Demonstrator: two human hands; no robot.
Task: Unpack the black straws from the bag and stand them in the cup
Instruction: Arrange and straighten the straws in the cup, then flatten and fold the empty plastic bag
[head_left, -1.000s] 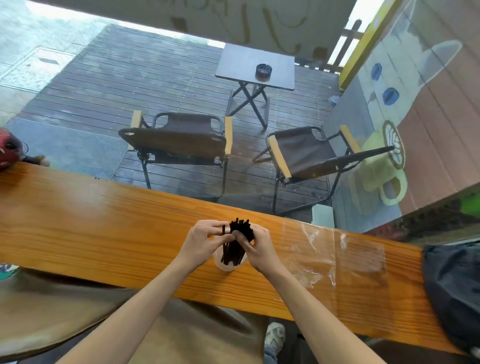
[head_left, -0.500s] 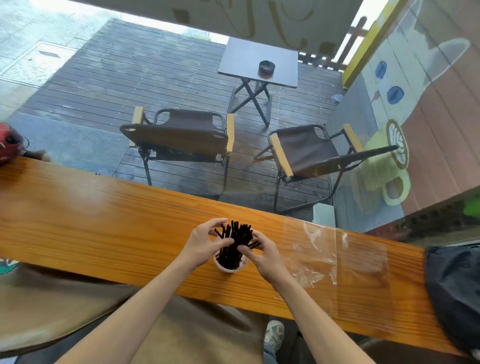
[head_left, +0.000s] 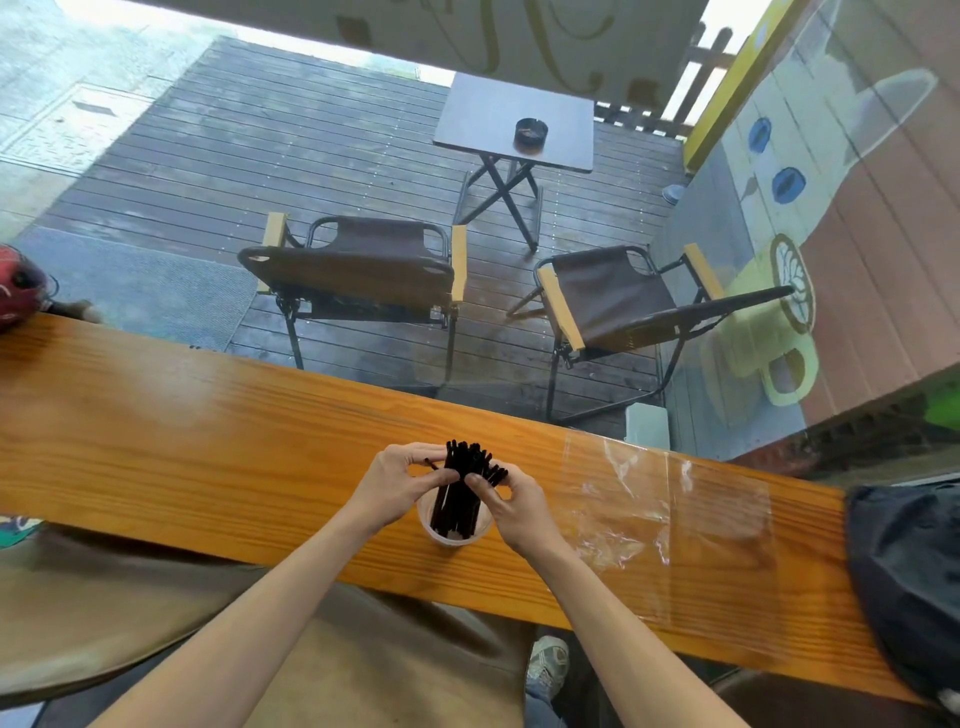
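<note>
A translucent white plastic cup (head_left: 453, 527) stands on the long varnished orange wooden table (head_left: 208, 457), just below the fingers of both hands. A bundle of thin black straws (head_left: 460, 491) stands upright in it, tops fanned slightly above the rim. The left hand (head_left: 397, 486) and right hand (head_left: 514, 506) meet at the bundle, thumbs and forefingers pinched together on the straws from either side. Right of the right hand, the empty clear plastic bag (head_left: 670, 499) lies flat and crinkled on the table; no print on it can be read. Beyond the fingers, past the glass, two brown folding chairs (head_left: 363, 270) stand on dark decking.
</note>
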